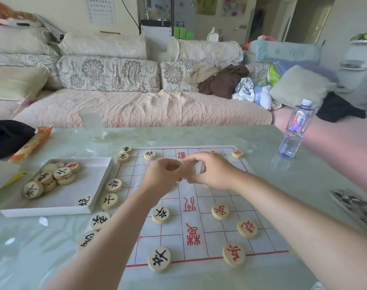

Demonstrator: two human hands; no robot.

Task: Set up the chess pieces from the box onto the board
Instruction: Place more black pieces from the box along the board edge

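the board [172, 237], a pale sheet with red lines, lies flat on the tabletop [283, 185], and round wooden pieces [160, 214] stand scattered on it: black-lettered ones down its left edge and on the near left squares, red-lettered ones on the near right squares and one at the far right corner. just left of the board sits the open white box [88, 178], with a heap of pieces in its far left corner and a single black-lettered one leaning in the near right corner. both hands meet above the far half of the board. the left hand [166, 176] has its fingers curled toward the right hand [212, 172], whose fingers are curled too, and their fingertips seem to touch. that spot is blurred, so i cannot tell whether either hand pinches a piece. beyond the box stand a clear glass [92, 124], an orange packet [31, 144] and a black bag [6, 137]. a water bottle [295, 130] stands at the far right of the tabletop. behind it all runs a sofa [136, 107] with flowered cushions and loose clothes.
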